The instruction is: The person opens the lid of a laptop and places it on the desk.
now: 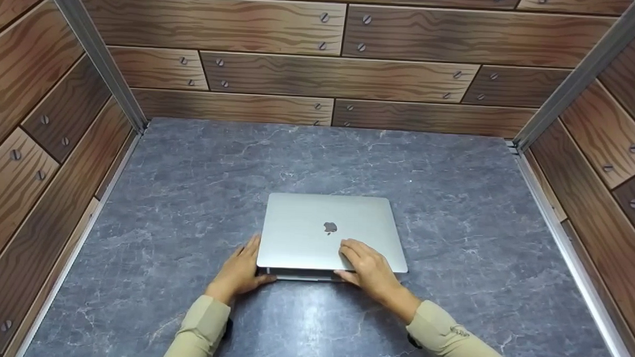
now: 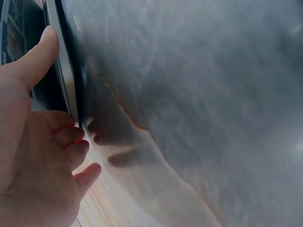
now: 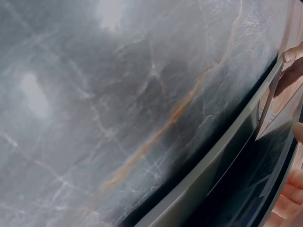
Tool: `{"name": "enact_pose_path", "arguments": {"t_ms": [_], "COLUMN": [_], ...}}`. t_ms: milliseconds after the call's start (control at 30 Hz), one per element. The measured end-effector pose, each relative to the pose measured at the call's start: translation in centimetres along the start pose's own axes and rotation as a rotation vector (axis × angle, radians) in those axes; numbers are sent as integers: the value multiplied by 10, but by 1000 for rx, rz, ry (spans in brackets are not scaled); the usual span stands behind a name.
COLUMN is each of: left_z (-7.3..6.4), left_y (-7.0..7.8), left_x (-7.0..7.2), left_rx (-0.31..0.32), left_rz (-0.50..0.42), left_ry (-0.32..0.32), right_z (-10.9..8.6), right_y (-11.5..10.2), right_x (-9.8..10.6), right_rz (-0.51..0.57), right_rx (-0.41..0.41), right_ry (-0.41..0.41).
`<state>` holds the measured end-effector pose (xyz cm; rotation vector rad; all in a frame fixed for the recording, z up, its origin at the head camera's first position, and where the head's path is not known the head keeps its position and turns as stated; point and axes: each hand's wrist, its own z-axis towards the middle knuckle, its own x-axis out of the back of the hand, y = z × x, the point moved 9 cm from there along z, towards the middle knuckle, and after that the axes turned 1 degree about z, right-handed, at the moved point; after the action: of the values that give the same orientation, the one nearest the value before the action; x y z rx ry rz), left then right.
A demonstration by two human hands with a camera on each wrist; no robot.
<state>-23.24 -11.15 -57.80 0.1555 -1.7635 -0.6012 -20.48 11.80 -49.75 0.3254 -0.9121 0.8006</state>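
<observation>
A silver laptop [image 1: 305,236] lies on the table with a dark apple logo on its lid. The lid stands slightly raised, and a narrow dark gap runs along the near edge above the base [image 3: 203,177]. My left hand [image 1: 239,268] rests at the near left corner, its fingers along the side and its thumb at the front edge; the left wrist view shows that thumb [image 2: 40,56] touching the base. With my right hand [image 1: 370,270] I pinch the lid's near edge, fingers on top and thumb below. Most of the keyboard and screen is hidden.
The grey marbled tabletop [image 1: 190,195] surrounds the laptop. Wood-patterned panels [image 1: 279,74] close off the back and both sides, with metal rails [image 1: 569,229] along the side edges.
</observation>
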Motion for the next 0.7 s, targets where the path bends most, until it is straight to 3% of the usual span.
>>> {"name": "enact_pose_path", "arguments": {"t_ms": [433,700], "left_z": [0,0], "left_y": [1,5], "left_x": [3,5], "left_rx": [-29,-24], "left_rz": [-44,-9], "left_ry": [33,43], "right_z": [2,4], "right_y": [-7,-7], "right_x": [11,15], "right_rz": [-30,-25], "right_rx": [-1,-17], "right_ry": [110,124]}}
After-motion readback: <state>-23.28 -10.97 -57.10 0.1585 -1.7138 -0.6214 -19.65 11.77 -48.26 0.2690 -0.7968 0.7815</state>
